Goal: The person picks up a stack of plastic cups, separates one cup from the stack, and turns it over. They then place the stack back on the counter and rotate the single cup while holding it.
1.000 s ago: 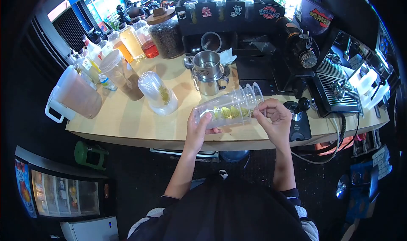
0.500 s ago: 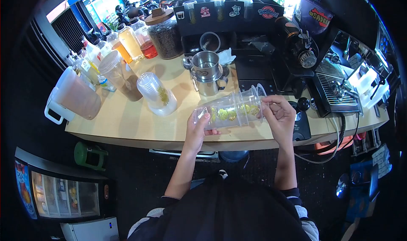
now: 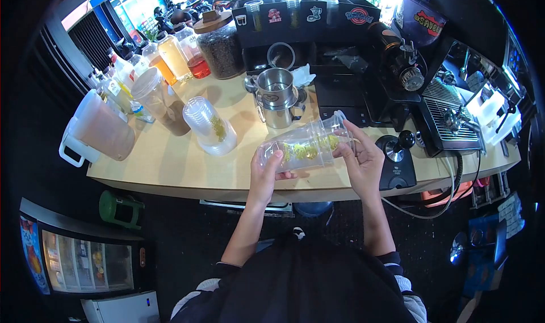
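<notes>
Clear plastic cups with yellow-green print lie sideways in my hands, nested one in another, above the counter's front edge. My left hand is closed round the base end, thumb on top. At the rim end my right hand grips the cups, its thumb and fingers on either side of the rims. A separate stack of clear cups stands upside down on the counter to the left. Behind my hands is a steel cup set on a metal pitcher.
A pinkish plastic jug, a lidded tub, several bottles and a jar of coffee beans line the wooden counter's left side. At right stand a grinder, a tamping stand and an espresso machine.
My right hand has moved slightly left and wraps further over the rims. The nested cups sit closer together, their rims bunched nearer. My left hand has barely moved.
</notes>
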`<control>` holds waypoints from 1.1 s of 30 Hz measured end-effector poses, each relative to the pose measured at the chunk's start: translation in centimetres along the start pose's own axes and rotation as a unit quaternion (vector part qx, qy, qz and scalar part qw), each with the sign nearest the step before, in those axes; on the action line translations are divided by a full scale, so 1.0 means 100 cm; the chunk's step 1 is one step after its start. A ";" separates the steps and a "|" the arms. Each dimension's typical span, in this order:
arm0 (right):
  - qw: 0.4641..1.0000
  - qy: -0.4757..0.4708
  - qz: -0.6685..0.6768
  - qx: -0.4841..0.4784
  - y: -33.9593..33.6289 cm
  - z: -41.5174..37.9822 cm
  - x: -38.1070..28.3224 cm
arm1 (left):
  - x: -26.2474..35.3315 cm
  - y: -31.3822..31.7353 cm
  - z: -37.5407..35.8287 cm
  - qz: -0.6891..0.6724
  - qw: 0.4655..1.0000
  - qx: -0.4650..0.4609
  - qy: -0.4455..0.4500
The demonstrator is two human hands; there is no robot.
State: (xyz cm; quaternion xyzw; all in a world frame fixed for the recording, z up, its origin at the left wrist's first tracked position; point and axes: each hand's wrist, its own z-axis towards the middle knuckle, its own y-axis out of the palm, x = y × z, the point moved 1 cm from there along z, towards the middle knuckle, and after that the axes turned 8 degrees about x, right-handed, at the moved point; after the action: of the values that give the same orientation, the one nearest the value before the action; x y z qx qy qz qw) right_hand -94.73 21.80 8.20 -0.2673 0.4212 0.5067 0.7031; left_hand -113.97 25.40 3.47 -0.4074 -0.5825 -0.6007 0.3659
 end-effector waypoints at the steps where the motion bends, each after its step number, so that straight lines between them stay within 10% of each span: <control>1: 1.000 0.009 0.008 0.001 0.000 0.000 0.001 | 0.000 0.001 0.000 0.004 1.000 0.003 0.005; 33: 0.997 -0.073 0.018 0.029 0.018 -0.019 0.021 | -0.008 0.015 -0.009 0.056 0.998 0.026 0.029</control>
State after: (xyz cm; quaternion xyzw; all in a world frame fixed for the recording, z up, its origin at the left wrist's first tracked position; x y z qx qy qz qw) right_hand -96.78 21.94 5.56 -0.2015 0.3877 0.5251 0.7303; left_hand -112.28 24.43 3.35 -0.4116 -0.5635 -0.5756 0.4264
